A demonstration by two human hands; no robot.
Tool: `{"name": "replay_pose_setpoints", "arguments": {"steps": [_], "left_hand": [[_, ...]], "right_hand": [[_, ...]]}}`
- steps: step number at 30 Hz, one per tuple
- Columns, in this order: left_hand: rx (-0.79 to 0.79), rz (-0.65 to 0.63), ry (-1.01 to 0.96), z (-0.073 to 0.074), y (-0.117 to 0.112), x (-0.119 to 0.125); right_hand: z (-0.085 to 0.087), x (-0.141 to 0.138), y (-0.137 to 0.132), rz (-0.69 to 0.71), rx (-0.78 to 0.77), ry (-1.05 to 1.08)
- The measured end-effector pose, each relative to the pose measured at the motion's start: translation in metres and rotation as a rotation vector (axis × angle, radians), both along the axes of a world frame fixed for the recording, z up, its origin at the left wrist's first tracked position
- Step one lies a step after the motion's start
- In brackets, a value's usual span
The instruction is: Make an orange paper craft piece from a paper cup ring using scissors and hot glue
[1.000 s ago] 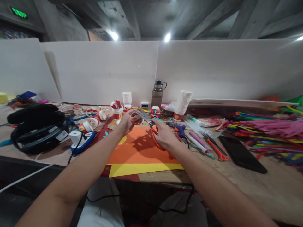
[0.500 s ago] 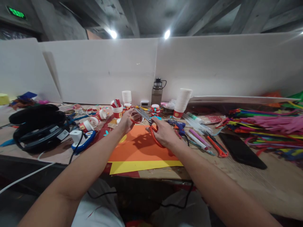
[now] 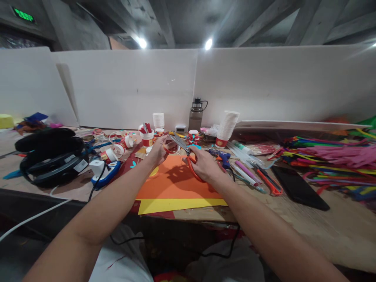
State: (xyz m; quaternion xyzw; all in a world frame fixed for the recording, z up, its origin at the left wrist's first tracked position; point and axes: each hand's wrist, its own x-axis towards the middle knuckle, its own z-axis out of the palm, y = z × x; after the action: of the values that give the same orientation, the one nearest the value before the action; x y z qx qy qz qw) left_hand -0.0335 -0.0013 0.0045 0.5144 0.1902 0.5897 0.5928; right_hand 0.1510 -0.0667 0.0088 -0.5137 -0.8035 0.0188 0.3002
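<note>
My right hand (image 3: 202,162) is closed on scissors (image 3: 180,143) with long metal blades and orange-red handles. The blades point up and to the left, toward my left hand (image 3: 159,152). That hand is closed on a thin curled strip (image 3: 168,150) with an orange edge; its far side looks pale. The blades lie across or just beside the strip; I cannot tell whether they touch it. Beneath both hands lies a sheet of orange paper (image 3: 164,186), on top of a yellow sheet (image 3: 182,205). Shadows of the hands and scissors fall on the orange sheet.
Stacked paper cups (image 3: 228,127) and a bottle (image 3: 196,113) stand at the back. To the right lie a blue glue gun (image 3: 223,158), pens (image 3: 246,174), a phone (image 3: 299,188) and pipe cleaners (image 3: 337,156). On the left are a headphone case (image 3: 49,156) and a power strip (image 3: 106,174).
The view has shifted slightly, so the scene sits a little to the right. Both hands keep nearly the same pose, with the scissors and curled strip still held.
</note>
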Motion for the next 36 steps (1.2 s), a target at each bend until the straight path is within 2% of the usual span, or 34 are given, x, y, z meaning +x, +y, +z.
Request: {"name": "replay_pose_setpoints", "arguments": {"steps": [8, 17, 23, 36], "left_hand": [[-0.01, 0.012, 0.002, -0.0026, 0.0021, -0.0001], [0.006, 0.03, 0.013, 0.002, -0.0027, 0.0021], [-0.001, 0.016, 0.026, -0.0007, 0.0013, 0.0007], [-0.007, 0.007, 0.025, 0.0006, -0.0017, -0.0001]], "right_hand": [[-0.0023, 0.0025, 0.0019, -0.004, 0.025, -0.03], [-0.0023, 0.0029, 0.001, -0.047, 0.025, -0.084], [-0.0069, 0.004, 0.0058, 0.035, 0.0, 0.028], [-0.0049, 0.0035, 0.0028, 0.04, 0.024, 0.024]]}}
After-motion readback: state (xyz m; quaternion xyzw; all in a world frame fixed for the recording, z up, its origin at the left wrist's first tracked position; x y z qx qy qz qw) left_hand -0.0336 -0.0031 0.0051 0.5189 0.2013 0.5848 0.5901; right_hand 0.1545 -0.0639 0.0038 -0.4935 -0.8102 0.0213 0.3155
